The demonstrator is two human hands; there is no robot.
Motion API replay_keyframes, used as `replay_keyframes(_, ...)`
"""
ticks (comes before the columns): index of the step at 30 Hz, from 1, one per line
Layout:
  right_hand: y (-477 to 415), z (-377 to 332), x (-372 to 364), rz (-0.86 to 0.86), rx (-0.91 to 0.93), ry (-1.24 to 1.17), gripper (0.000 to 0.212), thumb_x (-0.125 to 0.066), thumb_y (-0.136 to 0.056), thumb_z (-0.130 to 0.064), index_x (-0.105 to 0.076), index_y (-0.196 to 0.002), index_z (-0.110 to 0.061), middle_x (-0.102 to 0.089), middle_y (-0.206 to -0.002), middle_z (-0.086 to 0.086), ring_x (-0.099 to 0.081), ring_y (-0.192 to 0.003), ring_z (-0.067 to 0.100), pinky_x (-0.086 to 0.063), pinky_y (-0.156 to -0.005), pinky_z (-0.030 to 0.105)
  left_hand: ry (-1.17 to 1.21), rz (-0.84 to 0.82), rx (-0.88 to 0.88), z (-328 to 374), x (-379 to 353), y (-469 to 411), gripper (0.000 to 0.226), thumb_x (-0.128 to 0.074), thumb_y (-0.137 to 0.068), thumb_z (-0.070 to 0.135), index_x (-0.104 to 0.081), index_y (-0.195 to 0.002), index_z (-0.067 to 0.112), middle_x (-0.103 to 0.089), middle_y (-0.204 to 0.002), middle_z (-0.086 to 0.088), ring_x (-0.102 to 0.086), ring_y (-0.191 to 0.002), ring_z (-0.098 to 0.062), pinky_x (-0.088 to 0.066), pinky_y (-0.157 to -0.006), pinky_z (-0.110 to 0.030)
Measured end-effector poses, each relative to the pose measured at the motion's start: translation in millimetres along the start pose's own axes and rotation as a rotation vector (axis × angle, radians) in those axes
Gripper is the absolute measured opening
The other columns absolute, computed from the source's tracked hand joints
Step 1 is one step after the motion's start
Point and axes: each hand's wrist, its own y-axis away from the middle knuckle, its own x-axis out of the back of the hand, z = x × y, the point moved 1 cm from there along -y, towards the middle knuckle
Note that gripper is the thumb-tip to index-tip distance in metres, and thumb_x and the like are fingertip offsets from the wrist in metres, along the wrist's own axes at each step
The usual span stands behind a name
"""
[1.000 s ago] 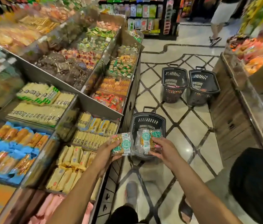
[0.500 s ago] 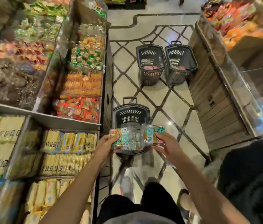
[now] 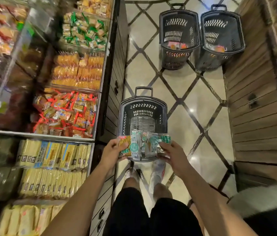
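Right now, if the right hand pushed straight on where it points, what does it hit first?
Right hand, gripping green-printed snack packets, points over the dark grey slatted plastic basket; probably that basket's far wall, though height is unclear.

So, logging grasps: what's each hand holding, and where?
Left hand grips snack packets at their left edge; right hand grips further packets at their right edge.

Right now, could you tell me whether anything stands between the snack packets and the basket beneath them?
Nothing visible does. The left hand and right hand hold the snack packets over the near basket, whose open top faces them; what shows inside looks bare.
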Motion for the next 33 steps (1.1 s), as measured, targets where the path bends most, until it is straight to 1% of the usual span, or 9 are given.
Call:
replay_keyframes(5,-90.5,33.7,1.2,0.072,-0.080,0.074,0.032,-0.078,-0.093,-0.017,-0.066,-0.113,0.005,-0.076,-0.107,0.022,-0.074,-0.093,0.030,-0.060,-0.087,0.043,0.036,0.082,0.089,-36.7,-4.5,-76.4,0.057,-0.097,-0.070,0.035,-0.067,-0.112,0.011,-0.074,-0.118,-0.020,-0.075,-0.104,-0.035,-0.063,-0.086,-0.044)
replay_keyframes(8,-146.3,58.9,1.8,0.104,-0.101,0.136,0.028,-0.081,-0.089,-0.016,-0.071,-0.111,-0.001,-0.078,-0.107,0.017,-0.076,-0.100,0.032,-0.059,-0.098,0.049,0.032,0.131,0.113,-60.8,-6.5,-129.6,0.027,-0.086,-0.083,0.011,-0.066,-0.101,0.009,-0.076,-0.110,-0.015,-0.074,-0.104,-0.035,-0.064,-0.086,-0.049)
replay_keyframes(12,-223.1,106.7,0.5,0.162,-0.114,0.264,0.027,-0.085,-0.084,-0.012,-0.063,-0.093,0.000,-0.072,-0.086,0.013,-0.072,-0.073,0.017,-0.061,-0.071,0.025,-0.062,0.160,0.070,-108.3,-7.7,-212.7,0.028,-0.073,-0.086,-0.014,-0.054,-0.096,0.003,-0.063,-0.109,-0.020,-0.063,-0.105,-0.036,-0.058,-0.089,-0.058)
replay_keyframes(17,-309.4,174.9,-2.2,0.211,-0.121,0.369,0.055,-0.086,-0.072,-0.030,-0.061,-0.093,0.013,-0.062,-0.091,0.037,-0.061,-0.067,0.033,-0.050,-0.070,0.046,-0.297,0.237,0.105,-151.9,-23.4,-299.7,0.034,-0.083,-0.085,0.007,-0.052,-0.098,0.008,-0.059,-0.083,-0.001,-0.059,-0.078,-0.022,-0.047,-0.054,-0.012)
replay_keyframes(20,-356.2,204.3,0.3,0.258,-0.185,0.344,0.025,-0.085,-0.085,-0.013,-0.062,-0.083,-0.003,-0.068,-0.079,0.016,-0.066,-0.070,0.028,-0.054,-0.068,0.042,-0.430,0.208,0.066,-180.1,-29.3,-346.2,0.053,-0.083,-0.078,0.048,-0.063,-0.101,0.004,-0.068,-0.091,-0.010,-0.065,-0.082,-0.029,-0.046,-0.061,-0.026)
replay_keyframes(23,-396.3,231.5,6.4,0.238,-0.226,0.334,0.032,-0.084,-0.085,-0.010,-0.057,-0.101,-0.016,-0.070,-0.096,0.010,-0.071,-0.089,0.029,-0.060,-0.082,0.042,-0.516,0.190,0.174,-209.4,-27.0,-383.6,0.026,-0.082,-0.090,0.025,-0.061,-0.102,0.017,-0.070,-0.101,-0.001,-0.066,-0.091,-0.021,-0.051,-0.074,-0.031)
replay_keyframes(27,-435.2,258.5,22.0,0.212,-0.290,0.350,0.050,-0.089,-0.078,-0.016,-0.054,-0.115,-0.012,-0.068,-0.117,0.018,-0.071,-0.107,0.039,-0.060,-0.092,0.053,-0.603,0.147,0.224,-236.8,-27.0,-421.2,0.036,-0.083,-0.089,0.020,-0.061,-0.118,0.015,-0.070,-0.112,0.002,-0.067,-0.101,-0.017,-0.053,-0.081,-0.030)
replay_keyframes(30,-450.9,274.1,28.9,0.202,-0.312,0.339,0.036,-0.085,-0.082,-0.002,-0.055,-0.100,-0.010,-0.066,-0.119,0.022,-0.068,-0.108,0.041,-0.062,-0.081,0.042,-0.639,0.176,0.238,-253.3,-25.9,-438.5,0.041,-0.083,-0.089,0.020,-0.061,-0.122,0.009,-0.069,-0.114,0.001,-0.064,-0.104,-0.017,-0.051,-0.084,-0.030)
replay_keyframes(33,-456.0,287.4,27.9,0.223,-0.311,0.438,0.040,-0.092,-0.077,-0.016,-0.055,-0.090,-0.021,-0.069,-0.109,0.013,-0.070,-0.107,0.039,-0.060,-0.090,0.053,-0.660,0.182,0.241,-263.0,-27.2,-447.7,0.041,-0.083,-0.089,0.022,-0.060,-0.122,0.011,-0.071,-0.116,-0.003,-0.066,-0.107,-0.021,-0.054,-0.091,-0.036)
